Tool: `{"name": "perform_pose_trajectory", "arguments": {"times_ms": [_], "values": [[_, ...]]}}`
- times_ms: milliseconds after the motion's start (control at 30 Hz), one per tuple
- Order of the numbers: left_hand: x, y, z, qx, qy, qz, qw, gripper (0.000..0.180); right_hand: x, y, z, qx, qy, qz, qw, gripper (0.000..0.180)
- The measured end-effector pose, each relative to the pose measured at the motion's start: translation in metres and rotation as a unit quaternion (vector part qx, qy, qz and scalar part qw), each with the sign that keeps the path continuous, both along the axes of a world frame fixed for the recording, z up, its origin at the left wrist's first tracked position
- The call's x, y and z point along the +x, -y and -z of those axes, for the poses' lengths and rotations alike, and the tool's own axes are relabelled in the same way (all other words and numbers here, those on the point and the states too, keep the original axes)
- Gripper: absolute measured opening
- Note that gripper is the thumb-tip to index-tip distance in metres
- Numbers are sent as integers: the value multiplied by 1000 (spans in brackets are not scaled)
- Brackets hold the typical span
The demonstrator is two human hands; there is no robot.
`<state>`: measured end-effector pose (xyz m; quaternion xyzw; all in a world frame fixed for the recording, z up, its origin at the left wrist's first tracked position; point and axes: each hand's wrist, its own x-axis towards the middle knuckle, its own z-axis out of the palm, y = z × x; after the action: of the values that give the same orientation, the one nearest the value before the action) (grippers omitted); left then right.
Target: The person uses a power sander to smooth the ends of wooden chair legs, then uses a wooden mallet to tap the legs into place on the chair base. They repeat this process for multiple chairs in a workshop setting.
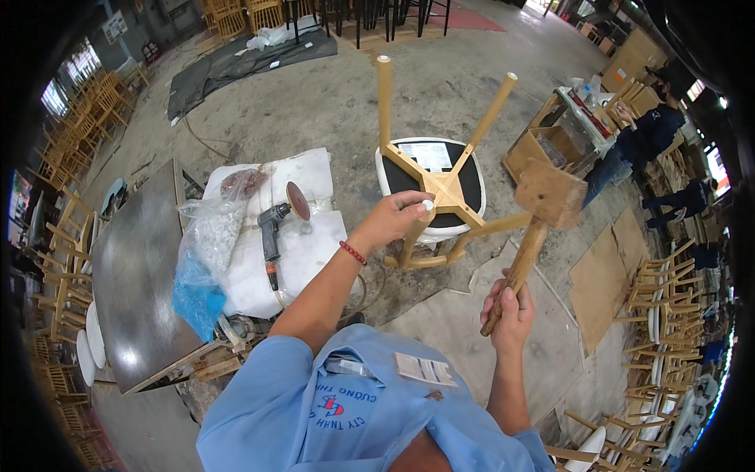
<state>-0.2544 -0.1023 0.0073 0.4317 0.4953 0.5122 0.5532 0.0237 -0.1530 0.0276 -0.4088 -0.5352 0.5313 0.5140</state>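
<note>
An upturned wooden stool (447,193) stands in front of me, its legs pointing up and its dark underside with a white rim showing. White round caps sit on the ends of its two far legs. At the near left leg, my left hand (395,223) pinches a small white foot cap (428,205) at the leg's end. My right hand (510,311) is wrapped round the handle of a wooden mallet (550,193), raised head up to the right of the stool. The mallet head hides the end of the near right leg.
Left of the stool, a padded white surface (307,236) carries a disc sander (272,232) and a clear plastic bag (212,236) of small white pieces. A dark metal-topped table (145,283) adjoins it. Cardboard (602,283) lies at right. A person (649,134) works at the back right; stacked chairs line both sides.
</note>
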Motion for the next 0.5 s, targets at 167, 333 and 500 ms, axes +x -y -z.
{"name": "perform_pose_trajectory", "arguments": {"times_ms": [167,333,500], "values": [[-3,3,23,14,56,13,998,36,24,16,10,-116,79,-55,989,37],[5,5,28,34,41,-10,999,37,32,22,14,-121,103,-73,985,45],[5,1,37,28,83,-11,996,36,30,13,-6,-96,150,-112,978,50]]}}
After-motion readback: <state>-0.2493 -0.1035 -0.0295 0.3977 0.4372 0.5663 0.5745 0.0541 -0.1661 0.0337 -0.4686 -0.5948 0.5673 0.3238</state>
